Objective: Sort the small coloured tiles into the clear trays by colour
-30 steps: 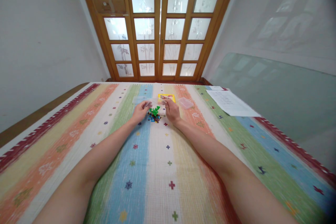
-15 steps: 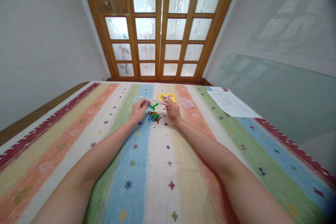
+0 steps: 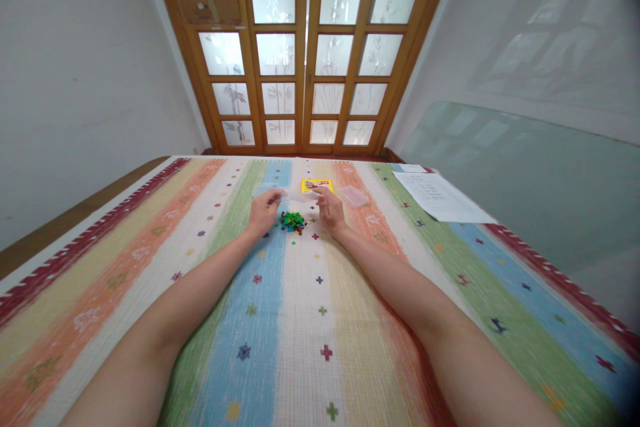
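Observation:
Between my two hands stretches a clear plastic bag [image 3: 301, 196], held just above the table. My left hand [image 3: 265, 211] is closed on its left side, and my right hand [image 3: 330, 211] pinches its right side. Right below, a heap of small toy building bricks [image 3: 292, 221], mostly green on top with blue, brown and yellow ones, lies on the striped cloth. A single green piece [image 3: 293, 243] sits apart, nearer to me. Behind the bag is a yellow printed card or booklet [image 3: 320, 185], partly covered by the bag and my right fingers.
A clear plastic piece [image 3: 354, 196] lies right of my right hand. Printed white sheets [image 3: 440, 199] rest at the far right of the table. The striped tablecloth [image 3: 300, 333] covers the table, with wooden glazed doors [image 3: 309, 80] beyond it.
Green pieces that were dropping from the bag now lie on top of the heap, which looks greener and wider. My hands have barely moved and still hold the bag.

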Motion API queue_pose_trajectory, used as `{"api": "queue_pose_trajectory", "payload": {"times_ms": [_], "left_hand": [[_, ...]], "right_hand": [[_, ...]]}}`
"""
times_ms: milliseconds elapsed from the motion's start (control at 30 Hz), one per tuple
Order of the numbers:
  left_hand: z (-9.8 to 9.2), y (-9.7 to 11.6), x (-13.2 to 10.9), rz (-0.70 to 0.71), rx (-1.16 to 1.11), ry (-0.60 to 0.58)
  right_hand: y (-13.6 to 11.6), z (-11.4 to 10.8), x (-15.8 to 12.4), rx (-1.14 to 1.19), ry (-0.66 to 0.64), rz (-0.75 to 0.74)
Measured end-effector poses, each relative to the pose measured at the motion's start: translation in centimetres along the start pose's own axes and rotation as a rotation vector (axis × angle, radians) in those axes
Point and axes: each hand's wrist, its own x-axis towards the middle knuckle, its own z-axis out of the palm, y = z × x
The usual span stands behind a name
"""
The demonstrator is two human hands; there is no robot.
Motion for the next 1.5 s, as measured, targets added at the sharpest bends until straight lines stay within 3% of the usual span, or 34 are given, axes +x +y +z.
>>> {"api": "queue_pose_trajectory", "payload": {"times_ms": [233, 467, 800, 1133, 1500], "left_hand": [[0.4, -0.3, 0.6, -0.112, -0.239, 0.015], [1.2, 1.2, -0.1, -0.261, -0.579, -0.206], [2.3, -0.1, -0.6, -0.209, -0.397, -0.182], [1.9, 1.1, -0.6, -0.432, -0.514, -0.142], [1.7, 0.9, -0.3, -0.459, -0.499, -0.135]], "right_hand": [[-0.9, 0.2, -0.1, -0.044, -0.1, -0.139], [-1.2, 0.4, -0.2, -0.1, -0.17, -0.15], [-1.9, 0.5, -0.2, -0.197, -0.22, -0.192], [-1.6, 0.5, -0.2, -0.209, -0.209, -0.232], [-1.4, 0.5, -0.4, -0.235, -0.274, -0.205]]}}
